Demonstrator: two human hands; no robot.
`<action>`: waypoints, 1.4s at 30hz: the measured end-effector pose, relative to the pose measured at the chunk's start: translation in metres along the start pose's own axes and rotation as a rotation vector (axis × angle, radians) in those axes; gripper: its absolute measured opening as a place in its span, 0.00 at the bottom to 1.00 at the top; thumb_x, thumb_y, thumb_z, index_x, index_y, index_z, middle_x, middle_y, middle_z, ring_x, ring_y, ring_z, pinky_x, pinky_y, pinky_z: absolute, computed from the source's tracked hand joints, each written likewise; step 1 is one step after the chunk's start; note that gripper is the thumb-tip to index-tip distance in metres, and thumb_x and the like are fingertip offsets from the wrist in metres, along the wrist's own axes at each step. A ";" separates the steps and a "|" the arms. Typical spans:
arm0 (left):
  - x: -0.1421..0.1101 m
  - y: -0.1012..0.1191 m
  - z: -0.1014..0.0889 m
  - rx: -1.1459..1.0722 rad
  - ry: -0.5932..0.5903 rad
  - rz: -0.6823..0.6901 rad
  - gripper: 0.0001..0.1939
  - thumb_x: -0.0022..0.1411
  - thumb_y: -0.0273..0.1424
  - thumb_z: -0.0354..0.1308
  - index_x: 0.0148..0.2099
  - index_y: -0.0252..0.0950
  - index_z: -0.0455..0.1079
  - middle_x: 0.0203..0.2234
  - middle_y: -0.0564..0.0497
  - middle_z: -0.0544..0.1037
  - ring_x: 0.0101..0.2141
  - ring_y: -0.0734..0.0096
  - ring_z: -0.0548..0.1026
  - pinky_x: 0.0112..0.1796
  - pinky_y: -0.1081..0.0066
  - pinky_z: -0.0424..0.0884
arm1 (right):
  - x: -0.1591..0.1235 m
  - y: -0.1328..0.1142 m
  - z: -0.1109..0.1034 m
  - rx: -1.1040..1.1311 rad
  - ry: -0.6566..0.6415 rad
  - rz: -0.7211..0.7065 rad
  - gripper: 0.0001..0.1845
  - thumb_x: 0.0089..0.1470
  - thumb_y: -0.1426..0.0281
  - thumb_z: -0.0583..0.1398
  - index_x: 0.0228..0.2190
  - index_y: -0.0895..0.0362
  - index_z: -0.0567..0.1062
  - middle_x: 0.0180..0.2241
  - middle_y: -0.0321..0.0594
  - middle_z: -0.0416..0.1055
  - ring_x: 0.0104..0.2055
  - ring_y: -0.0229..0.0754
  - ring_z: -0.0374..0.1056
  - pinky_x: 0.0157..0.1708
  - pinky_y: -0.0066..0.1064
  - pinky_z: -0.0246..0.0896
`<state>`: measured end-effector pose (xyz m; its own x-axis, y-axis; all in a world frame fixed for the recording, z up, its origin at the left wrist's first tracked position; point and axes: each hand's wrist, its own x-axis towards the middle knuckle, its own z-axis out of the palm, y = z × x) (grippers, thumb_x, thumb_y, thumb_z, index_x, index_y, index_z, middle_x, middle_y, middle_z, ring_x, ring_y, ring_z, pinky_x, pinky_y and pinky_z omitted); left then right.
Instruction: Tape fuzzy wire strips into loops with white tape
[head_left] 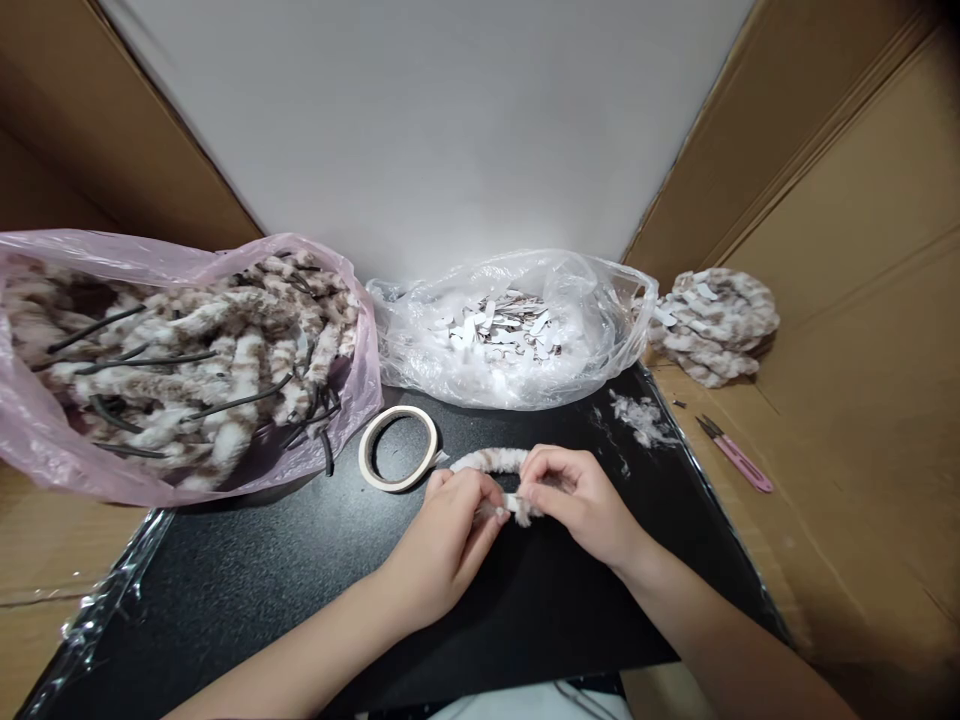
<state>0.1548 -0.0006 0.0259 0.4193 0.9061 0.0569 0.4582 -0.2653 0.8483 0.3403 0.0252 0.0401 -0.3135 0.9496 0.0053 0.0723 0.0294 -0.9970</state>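
A fuzzy white-and-brown plush band (491, 460) curves between my two hands above the black table. My left hand (457, 520) pinches one end of it, where a small white piece shows at the fingertips. On the other side my right hand (574, 490) has thumb and fingers closed on the band's other end, with a tuft of fluff hanging below. The two ends lie close together, and my fingers partly hide them. Just left of the band, a roll of cream tape (365, 455) lies flat, its loose end pointing toward my left hand.
At left, a pink bag (367, 350) holds fuzzy bands and black strips. Behind, a clear bag (405, 365) holds small white pieces. A pile of fuzzy bands (720, 320), fluff scraps (643, 420) and pink snips (739, 460) lie at right. Cardboard walls (840, 250) stand around.
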 end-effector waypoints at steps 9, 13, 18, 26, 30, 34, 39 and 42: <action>0.005 -0.003 -0.003 0.058 -0.013 0.099 0.05 0.62 0.25 0.51 0.34 0.39 0.64 0.30 0.50 0.75 0.31 0.64 0.66 0.36 0.65 0.55 | -0.005 -0.005 0.004 -0.285 0.059 -0.236 0.07 0.52 0.76 0.58 0.23 0.57 0.70 0.26 0.38 0.69 0.31 0.39 0.65 0.32 0.31 0.60; 0.003 0.002 -0.004 -0.052 0.061 -0.072 0.04 0.63 0.29 0.52 0.34 0.39 0.64 0.28 0.50 0.74 0.33 0.62 0.66 0.36 0.66 0.57 | -0.008 -0.001 0.007 -0.628 0.086 -0.548 0.07 0.54 0.77 0.57 0.27 0.56 0.72 0.29 0.38 0.72 0.36 0.42 0.66 0.40 0.36 0.58; 0.001 0.002 0.000 -0.191 0.113 -0.151 0.05 0.65 0.31 0.50 0.35 0.39 0.61 0.28 0.52 0.73 0.33 0.65 0.68 0.36 0.67 0.60 | -0.011 0.009 0.012 -0.791 0.168 -0.690 0.06 0.56 0.77 0.57 0.31 0.56 0.73 0.33 0.40 0.75 0.40 0.44 0.64 0.41 0.38 0.56; 0.004 0.000 0.003 -0.546 0.109 -0.241 0.09 0.65 0.36 0.52 0.36 0.38 0.59 0.26 0.57 0.63 0.28 0.73 0.60 0.32 0.73 0.59 | -0.011 0.012 0.015 -0.826 0.204 -0.734 0.05 0.57 0.77 0.58 0.32 0.57 0.73 0.33 0.40 0.75 0.39 0.44 0.64 0.41 0.39 0.55; 0.006 0.000 0.001 -0.679 0.059 -0.281 0.10 0.64 0.38 0.54 0.37 0.38 0.59 0.23 0.59 0.60 0.26 0.75 0.57 0.29 0.74 0.57 | -0.011 0.012 0.014 -0.866 0.234 -0.701 0.05 0.57 0.76 0.58 0.32 0.56 0.73 0.35 0.40 0.75 0.41 0.44 0.64 0.43 0.41 0.54; 0.008 0.000 -0.001 -0.732 0.063 -0.270 0.11 0.62 0.37 0.58 0.36 0.38 0.59 0.24 0.59 0.60 0.26 0.76 0.57 0.29 0.75 0.56 | -0.011 0.011 0.014 -0.857 0.237 -0.666 0.05 0.57 0.75 0.59 0.33 0.55 0.74 0.37 0.40 0.76 0.43 0.45 0.65 0.46 0.42 0.54; 0.011 0.004 -0.002 -0.766 0.089 -0.255 0.13 0.59 0.35 0.61 0.33 0.37 0.59 0.23 0.59 0.61 0.27 0.78 0.60 0.30 0.77 0.58 | -0.009 0.011 0.013 -0.795 0.214 -0.678 0.05 0.55 0.76 0.59 0.32 0.54 0.74 0.37 0.38 0.77 0.48 0.46 0.66 0.53 0.46 0.51; 0.012 0.006 -0.003 -0.855 0.059 -0.287 0.14 0.58 0.35 0.62 0.34 0.37 0.58 0.26 0.58 0.68 0.30 0.76 0.68 0.33 0.76 0.62 | -0.007 0.009 0.011 -0.713 0.167 -0.656 0.04 0.52 0.75 0.61 0.31 0.54 0.74 0.36 0.38 0.76 0.46 0.47 0.67 0.53 0.46 0.53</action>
<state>0.1604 0.0095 0.0334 0.3269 0.9213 -0.2104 -0.2100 0.2878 0.9344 0.3324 0.0154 0.0297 -0.3613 0.7082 0.6065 0.5033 0.6957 -0.5125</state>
